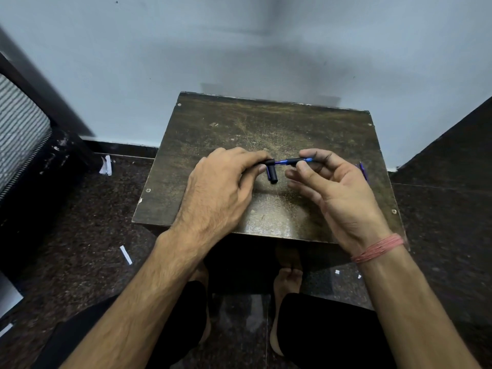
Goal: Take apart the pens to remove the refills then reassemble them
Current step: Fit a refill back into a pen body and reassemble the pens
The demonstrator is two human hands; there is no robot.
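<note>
A black and blue pen point(286, 162) is held level above the small dark wooden table point(266, 129). My left hand point(221, 187) pinches its left black end. My right hand point(335, 187) pinches its right black part between thumb and fingertips. A thin blue section shows between the two black parts. A short black piece point(272, 175), perhaps a cap, hangs down under my left fingers. Another blue pen part point(363, 170) lies on the table behind my right hand, mostly hidden.
The table stands against a pale wall point(239, 49). A dark speckled floor point(80, 222) with white paper scraps point(126, 254) surrounds it. A chair point(21, 134) is at the left. My knees and bare feet are below the table.
</note>
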